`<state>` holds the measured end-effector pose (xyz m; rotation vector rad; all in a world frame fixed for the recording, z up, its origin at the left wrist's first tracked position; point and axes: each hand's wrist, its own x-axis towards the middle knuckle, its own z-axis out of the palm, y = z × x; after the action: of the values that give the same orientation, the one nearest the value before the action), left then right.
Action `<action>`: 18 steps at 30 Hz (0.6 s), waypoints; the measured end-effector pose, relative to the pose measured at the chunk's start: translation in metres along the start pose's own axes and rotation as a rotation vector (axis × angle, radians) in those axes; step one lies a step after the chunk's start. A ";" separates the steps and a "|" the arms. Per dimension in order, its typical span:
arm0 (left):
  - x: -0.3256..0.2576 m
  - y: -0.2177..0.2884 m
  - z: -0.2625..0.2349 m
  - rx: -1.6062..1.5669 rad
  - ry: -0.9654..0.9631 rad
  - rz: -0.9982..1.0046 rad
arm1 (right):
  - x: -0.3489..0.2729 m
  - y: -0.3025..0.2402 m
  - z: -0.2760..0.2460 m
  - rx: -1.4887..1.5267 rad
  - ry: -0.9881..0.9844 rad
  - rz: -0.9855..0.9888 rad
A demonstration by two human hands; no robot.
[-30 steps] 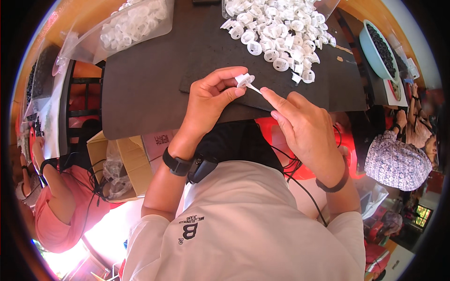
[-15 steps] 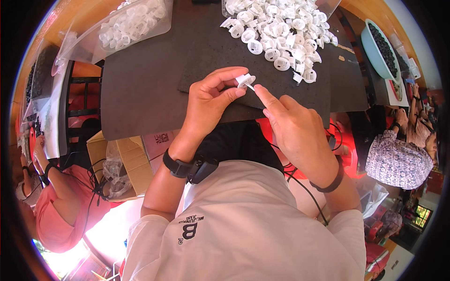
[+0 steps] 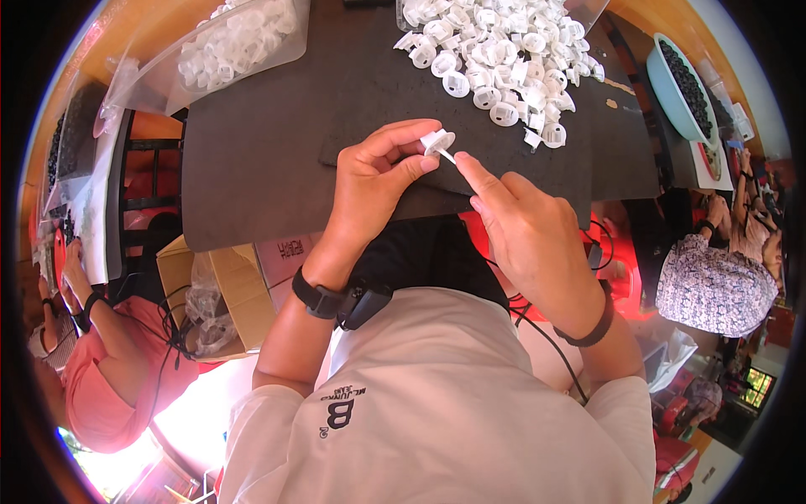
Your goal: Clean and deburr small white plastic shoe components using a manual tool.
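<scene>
Between the thumb and fingers of my left hand (image 3: 382, 164) is a small white round-flanged plastic part (image 3: 437, 142), held above the near side of the dark table. My right hand (image 3: 520, 223) has its forefinger stretched along a thin white stick-like tool (image 3: 448, 157). The tip of this tool meets the face of the part; its other end is hidden in the right hand. Beyond both hands, toward the back right, a loose heap of similar white plastic parts (image 3: 504, 63) lies on the table.
A clear plastic bin (image 3: 290, 52) with whitish translucent pieces stands at the back left. Dark mats cover the table (image 3: 252, 160). Farther right is a light blue basin (image 3: 663, 88) of black pieces. An open cardboard box (image 3: 235, 290) sits below left. Other people work on both sides.
The white part in my left hand has tilted slightly, and the tool shifts a little against it. Both hands stay nearly in place.
</scene>
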<state>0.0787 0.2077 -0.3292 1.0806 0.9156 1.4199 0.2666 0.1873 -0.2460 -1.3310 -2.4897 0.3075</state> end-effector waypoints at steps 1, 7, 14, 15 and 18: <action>0.001 0.000 0.000 -0.001 0.002 0.012 | 0.001 0.001 0.000 -0.012 0.017 0.000; 0.000 0.000 0.001 0.032 0.000 0.032 | 0.004 0.003 0.005 -0.118 -0.035 -0.012; 0.002 0.000 0.004 0.095 0.011 -0.044 | 0.007 0.004 0.003 -0.190 -0.127 -0.021; 0.002 -0.002 0.004 0.073 0.012 -0.034 | 0.009 0.013 0.010 -0.058 -0.087 -0.051; 0.001 0.001 0.001 0.052 0.004 -0.050 | 0.010 0.022 0.004 0.244 -0.064 -0.069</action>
<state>0.0793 0.2088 -0.3280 1.0867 0.9810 1.3642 0.2769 0.2073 -0.2553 -1.1518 -2.4486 0.6247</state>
